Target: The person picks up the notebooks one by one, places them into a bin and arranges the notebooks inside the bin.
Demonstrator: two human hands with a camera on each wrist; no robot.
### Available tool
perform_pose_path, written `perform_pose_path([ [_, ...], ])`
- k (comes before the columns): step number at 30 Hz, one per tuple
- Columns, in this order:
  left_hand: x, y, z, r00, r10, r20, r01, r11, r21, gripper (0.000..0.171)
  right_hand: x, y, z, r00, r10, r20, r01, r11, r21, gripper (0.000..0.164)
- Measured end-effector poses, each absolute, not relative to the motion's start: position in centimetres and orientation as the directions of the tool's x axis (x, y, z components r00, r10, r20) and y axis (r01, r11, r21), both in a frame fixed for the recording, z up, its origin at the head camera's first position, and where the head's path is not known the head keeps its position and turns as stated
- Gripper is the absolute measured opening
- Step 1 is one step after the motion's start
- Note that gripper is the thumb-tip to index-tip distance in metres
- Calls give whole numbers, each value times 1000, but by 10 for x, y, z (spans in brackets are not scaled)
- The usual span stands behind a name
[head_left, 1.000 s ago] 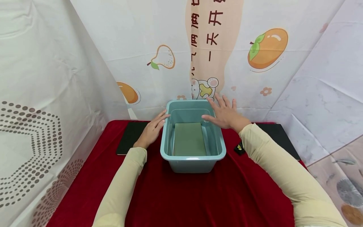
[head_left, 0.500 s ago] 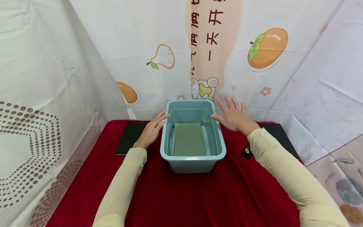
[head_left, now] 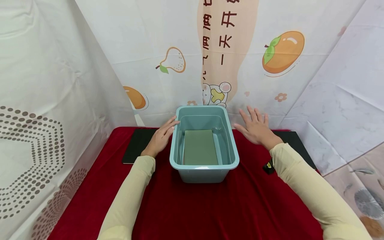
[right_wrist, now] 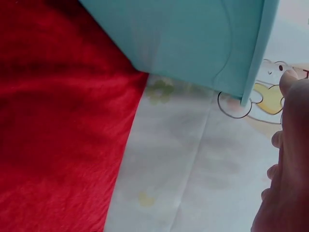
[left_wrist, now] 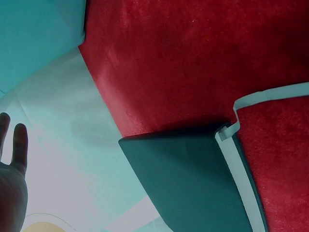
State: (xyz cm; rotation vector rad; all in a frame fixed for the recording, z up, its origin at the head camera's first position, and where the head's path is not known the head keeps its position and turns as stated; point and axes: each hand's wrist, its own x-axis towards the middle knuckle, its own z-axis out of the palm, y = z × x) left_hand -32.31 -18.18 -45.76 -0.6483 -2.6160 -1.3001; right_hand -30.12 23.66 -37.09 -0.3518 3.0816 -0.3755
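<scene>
A blue-green plastic basin [head_left: 204, 167] stands in the middle of the red cloth. Inside it lies a flat, grey-green, book-like rectangle [head_left: 200, 146]. My left hand [head_left: 160, 138] has its fingertips right at the basin's left rim, fingers straight. To the right of the basin, my right hand [head_left: 256, 128] is spread and holds nothing, apart from the rim. In the right wrist view the basin's outer wall [right_wrist: 193, 38] shows beyond my right hand [right_wrist: 289, 159].
A black notebook [head_left: 136, 146] lies left of the basin under my left wrist; the left wrist view shows its pale ribbon [left_wrist: 270, 94]. Another black flat item [head_left: 295, 146] lies at right. A small black object [head_left: 268, 167] sits by my right sleeve. A printed curtain [head_left: 255, 90] hangs behind.
My right hand has moved right, from over the basin's right rim to beside it. The small black object now appears farther right, by the sleeve. My left hand has stayed at the left rim.
</scene>
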Motion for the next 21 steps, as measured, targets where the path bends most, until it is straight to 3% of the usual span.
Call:
perform_pose_path([
  [21,-323,-180,-459,-901,300,314,430,527,733,45,-286,280,-396,-986,-168,-8,-161,960,-231,87],
])
